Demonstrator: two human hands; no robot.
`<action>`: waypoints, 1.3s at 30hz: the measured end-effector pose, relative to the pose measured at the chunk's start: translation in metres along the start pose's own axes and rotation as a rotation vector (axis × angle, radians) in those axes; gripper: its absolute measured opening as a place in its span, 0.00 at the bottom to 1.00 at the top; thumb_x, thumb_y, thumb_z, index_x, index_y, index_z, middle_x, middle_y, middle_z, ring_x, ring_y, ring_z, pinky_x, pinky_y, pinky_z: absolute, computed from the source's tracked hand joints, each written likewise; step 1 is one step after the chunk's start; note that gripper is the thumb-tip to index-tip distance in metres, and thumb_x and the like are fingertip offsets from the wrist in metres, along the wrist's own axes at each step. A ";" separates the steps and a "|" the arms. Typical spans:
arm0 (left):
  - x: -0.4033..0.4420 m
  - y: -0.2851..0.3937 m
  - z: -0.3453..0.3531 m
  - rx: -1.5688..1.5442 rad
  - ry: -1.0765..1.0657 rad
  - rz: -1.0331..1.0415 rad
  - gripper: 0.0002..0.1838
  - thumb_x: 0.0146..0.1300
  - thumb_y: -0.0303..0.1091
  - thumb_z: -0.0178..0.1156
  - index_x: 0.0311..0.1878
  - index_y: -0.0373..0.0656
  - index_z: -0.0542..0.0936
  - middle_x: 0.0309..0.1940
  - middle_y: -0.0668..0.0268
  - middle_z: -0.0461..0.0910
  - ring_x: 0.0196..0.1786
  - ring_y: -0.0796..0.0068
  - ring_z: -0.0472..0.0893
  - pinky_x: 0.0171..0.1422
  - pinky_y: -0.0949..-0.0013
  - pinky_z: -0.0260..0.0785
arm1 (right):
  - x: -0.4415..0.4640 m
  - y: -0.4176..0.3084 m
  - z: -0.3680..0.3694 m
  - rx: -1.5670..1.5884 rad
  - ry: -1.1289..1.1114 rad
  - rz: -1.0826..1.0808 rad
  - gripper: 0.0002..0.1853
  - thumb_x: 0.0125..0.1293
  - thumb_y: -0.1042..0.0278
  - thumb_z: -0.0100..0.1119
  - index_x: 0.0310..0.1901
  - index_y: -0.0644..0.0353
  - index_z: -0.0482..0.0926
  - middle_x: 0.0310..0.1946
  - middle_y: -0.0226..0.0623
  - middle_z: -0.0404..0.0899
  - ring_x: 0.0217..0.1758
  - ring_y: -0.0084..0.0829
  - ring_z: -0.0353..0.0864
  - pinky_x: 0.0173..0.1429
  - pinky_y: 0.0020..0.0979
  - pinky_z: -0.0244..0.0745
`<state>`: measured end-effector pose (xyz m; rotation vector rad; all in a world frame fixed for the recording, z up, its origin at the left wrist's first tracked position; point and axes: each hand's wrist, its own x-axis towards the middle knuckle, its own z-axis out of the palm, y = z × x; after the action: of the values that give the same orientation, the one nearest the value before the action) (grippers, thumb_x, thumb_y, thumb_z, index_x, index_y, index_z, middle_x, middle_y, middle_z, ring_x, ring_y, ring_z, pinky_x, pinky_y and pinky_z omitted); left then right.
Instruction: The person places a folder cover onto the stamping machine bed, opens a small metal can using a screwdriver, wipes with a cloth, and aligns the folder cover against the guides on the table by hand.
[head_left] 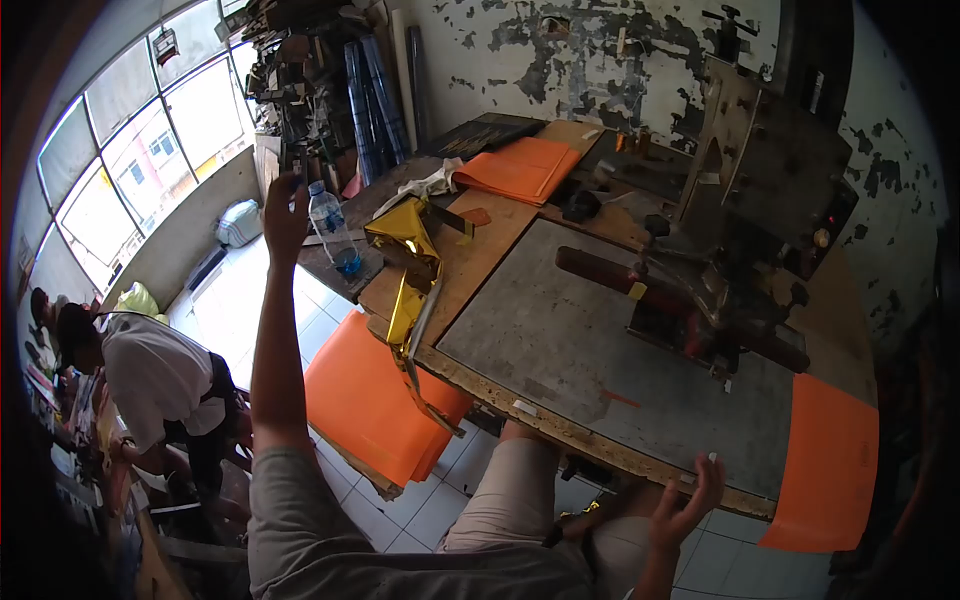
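Note:
My left hand point(286, 218) is raised at the far left of the table, just beside a clear plastic water bottle point(328, 222) with a blue cap. Its fingers are loosely bent and apart, and I see nothing held in them. At the table's front edge, my right hand point(685, 505) is open with its fingers bent upward. A small white spot shows at one fingertip; I cannot tell what it is. Crumpled gold foil point(412, 290) hangs over the table edge, to the right of my left forearm. An orange sheet point(828, 465) overhangs the right corner, beyond my right hand.
A metal press point(745, 190) with a long bar stands over the grey plate point(540, 320). Orange sheets are stacked on the tabletop point(525, 168) and below its left side point(370, 400). A person point(165, 375) bends over at the left. Rolls point(375, 100) lean behind.

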<state>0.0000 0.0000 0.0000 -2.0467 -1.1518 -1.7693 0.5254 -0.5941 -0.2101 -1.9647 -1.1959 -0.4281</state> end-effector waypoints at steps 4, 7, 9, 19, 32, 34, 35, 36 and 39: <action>0.034 -0.019 0.004 0.209 -0.253 -0.019 0.20 0.76 0.39 0.66 0.66 0.41 0.85 0.58 0.53 0.91 0.59 0.52 0.91 0.66 0.52 0.81 | -0.001 0.011 0.006 -0.122 0.003 -0.027 0.29 0.84 0.51 0.54 0.75 0.63 0.73 0.77 0.44 0.76 0.87 0.57 0.64 0.86 0.62 0.55; 0.036 -0.024 0.004 0.267 -0.378 -0.017 0.20 0.74 0.39 0.66 0.64 0.39 0.86 0.55 0.51 0.92 0.61 0.50 0.91 0.66 0.52 0.81 | 0.003 0.010 0.011 -0.188 0.007 -0.047 0.27 0.84 0.52 0.52 0.74 0.63 0.75 0.77 0.43 0.76 0.86 0.57 0.65 0.85 0.62 0.56; 0.035 -0.025 0.002 0.286 -0.435 -0.085 0.20 0.75 0.39 0.66 0.64 0.39 0.87 0.55 0.50 0.92 0.61 0.50 0.91 0.66 0.53 0.82 | 0.004 0.009 0.013 -0.196 0.011 -0.040 0.27 0.84 0.52 0.51 0.73 0.63 0.75 0.77 0.42 0.77 0.86 0.57 0.66 0.84 0.61 0.56; 0.017 -0.045 0.028 0.104 -0.281 -0.068 0.19 0.78 0.40 0.60 0.64 0.42 0.87 0.52 0.49 0.92 0.58 0.52 0.91 0.65 0.54 0.79 | 0.004 0.009 0.015 -0.277 0.002 -0.048 0.25 0.87 0.52 0.46 0.70 0.62 0.79 0.75 0.40 0.80 0.84 0.54 0.70 0.83 0.58 0.57; -0.011 -0.064 0.095 0.113 0.054 -0.111 0.22 0.91 0.49 0.47 0.63 0.41 0.83 0.54 0.46 0.89 0.57 0.39 0.88 0.61 0.47 0.79 | 0.006 0.002 0.022 -0.261 0.077 -0.034 0.24 0.86 0.53 0.48 0.67 0.60 0.83 0.72 0.39 0.83 0.82 0.50 0.72 0.82 0.54 0.56; -0.014 -0.060 0.096 0.073 0.071 -0.141 0.19 0.90 0.46 0.50 0.65 0.44 0.82 0.55 0.49 0.90 0.58 0.42 0.89 0.61 0.48 0.79 | 0.007 -0.001 0.022 -0.256 0.074 -0.016 0.24 0.86 0.53 0.48 0.67 0.60 0.83 0.71 0.39 0.83 0.82 0.49 0.72 0.82 0.53 0.56; -0.017 -0.057 0.098 0.085 0.102 -0.137 0.19 0.89 0.46 0.50 0.65 0.44 0.82 0.55 0.50 0.90 0.58 0.43 0.89 0.61 0.48 0.79 | 0.007 -0.001 0.022 -0.254 0.074 -0.008 0.23 0.86 0.53 0.48 0.66 0.60 0.83 0.71 0.38 0.83 0.82 0.49 0.72 0.82 0.53 0.56; -0.019 -0.062 0.099 0.116 0.138 -0.098 0.18 0.89 0.45 0.52 0.64 0.44 0.83 0.55 0.51 0.90 0.58 0.45 0.90 0.61 0.49 0.79 | 0.006 0.000 0.023 -0.251 0.088 -0.012 0.23 0.85 0.53 0.49 0.66 0.59 0.84 0.71 0.38 0.83 0.82 0.49 0.72 0.82 0.53 0.56; -0.019 -0.089 0.095 0.146 0.199 -0.019 0.16 0.86 0.41 0.54 0.62 0.43 0.86 0.53 0.52 0.90 0.54 0.49 0.90 0.61 0.51 0.79 | 0.007 0.000 0.021 -0.251 0.074 -0.021 0.23 0.84 0.54 0.50 0.66 0.59 0.84 0.70 0.38 0.84 0.82 0.48 0.72 0.82 0.53 0.56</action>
<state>0.0133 0.1094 -0.0715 -1.7406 -1.2045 -1.7924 0.5270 -0.5737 -0.2193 -2.1289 -1.1619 -0.6841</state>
